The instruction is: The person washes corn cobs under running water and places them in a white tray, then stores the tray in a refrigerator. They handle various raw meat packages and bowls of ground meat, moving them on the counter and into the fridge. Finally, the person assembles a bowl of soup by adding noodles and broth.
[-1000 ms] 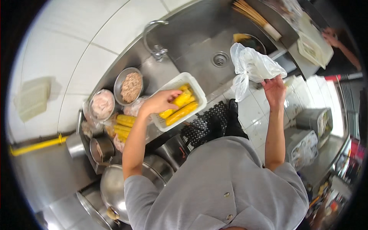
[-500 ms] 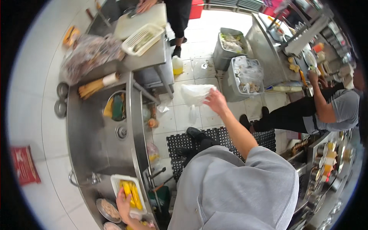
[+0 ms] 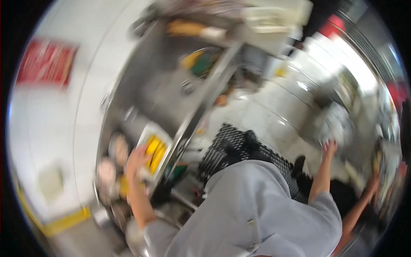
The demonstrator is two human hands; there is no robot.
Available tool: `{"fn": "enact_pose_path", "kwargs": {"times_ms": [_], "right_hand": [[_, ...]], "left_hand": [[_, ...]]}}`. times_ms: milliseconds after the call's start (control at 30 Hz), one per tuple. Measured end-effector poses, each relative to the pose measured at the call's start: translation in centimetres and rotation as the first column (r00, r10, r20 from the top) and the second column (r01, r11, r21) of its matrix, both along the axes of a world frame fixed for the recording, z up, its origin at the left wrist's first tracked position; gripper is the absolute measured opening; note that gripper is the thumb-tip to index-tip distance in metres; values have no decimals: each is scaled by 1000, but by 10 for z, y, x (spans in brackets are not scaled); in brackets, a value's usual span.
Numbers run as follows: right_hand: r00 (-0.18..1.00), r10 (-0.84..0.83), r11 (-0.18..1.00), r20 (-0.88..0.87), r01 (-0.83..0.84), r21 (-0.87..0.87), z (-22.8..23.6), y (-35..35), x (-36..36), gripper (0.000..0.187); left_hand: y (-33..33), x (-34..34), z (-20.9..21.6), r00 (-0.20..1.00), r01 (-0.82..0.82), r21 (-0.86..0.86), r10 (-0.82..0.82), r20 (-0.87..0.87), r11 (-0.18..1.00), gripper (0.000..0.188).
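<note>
While the whole view is smeared with motion blur, the main layout reads fine. Left hand [image 3: 138, 159] sits on the near edge of a white tray [image 3: 145, 133] of yellow food pieces [image 3: 155, 150], fingers wrapped over the rim, so it grips the tray. Tray rests on the steel counter [image 3: 141, 85], right beside that hand; round bowls [image 3: 119, 147] sit just to the outer side of it, contents too blurred to tell. Right hand [image 3: 329, 147] is stretched far out to the other side, well apart from the tray, raised against a pale crumpled plastic bag [image 3: 336, 124]; fingers touch its lower end, but I cannot tell if they are clamped on it. Black floor mat [image 3: 239, 145] lies between the two arms. Another person's arm [image 3: 364, 201] reaches up just beyond the right hand.
</note>
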State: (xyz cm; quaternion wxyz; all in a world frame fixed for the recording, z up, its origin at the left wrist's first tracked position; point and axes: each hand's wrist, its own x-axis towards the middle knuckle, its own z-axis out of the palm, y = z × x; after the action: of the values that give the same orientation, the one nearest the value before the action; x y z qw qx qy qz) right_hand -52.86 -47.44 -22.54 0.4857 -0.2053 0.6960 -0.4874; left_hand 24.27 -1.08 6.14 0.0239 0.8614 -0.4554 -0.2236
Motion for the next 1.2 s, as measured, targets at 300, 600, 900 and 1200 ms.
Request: {"fn": "enact_pose_path", "kwargs": {"times_ms": [300, 600, 900, 1200], "right_hand": [[141, 967, 102, -211, -977, -185, 103, 87, 408, 36], [-182, 566, -741, -804, -539, -400, 257, 246, 627, 29], [-208, 399, -848, -893, -455, -272, 271, 286, 677, 24], [-512, 199, -972, -835, -209, -104, 272, 498, 756, 56]], "left_hand": [[-8, -45, 8, 904, -300, -135, 236, -357, 944, 48], [17, -63, -23, 974, -215, -460, 157, -162, 861, 37], [55, -112, 1, 768, -517, -787, 588, -255, 335, 26], [117, -159, -57, -140, -404, -626, 722, -678, -667, 37]]}}
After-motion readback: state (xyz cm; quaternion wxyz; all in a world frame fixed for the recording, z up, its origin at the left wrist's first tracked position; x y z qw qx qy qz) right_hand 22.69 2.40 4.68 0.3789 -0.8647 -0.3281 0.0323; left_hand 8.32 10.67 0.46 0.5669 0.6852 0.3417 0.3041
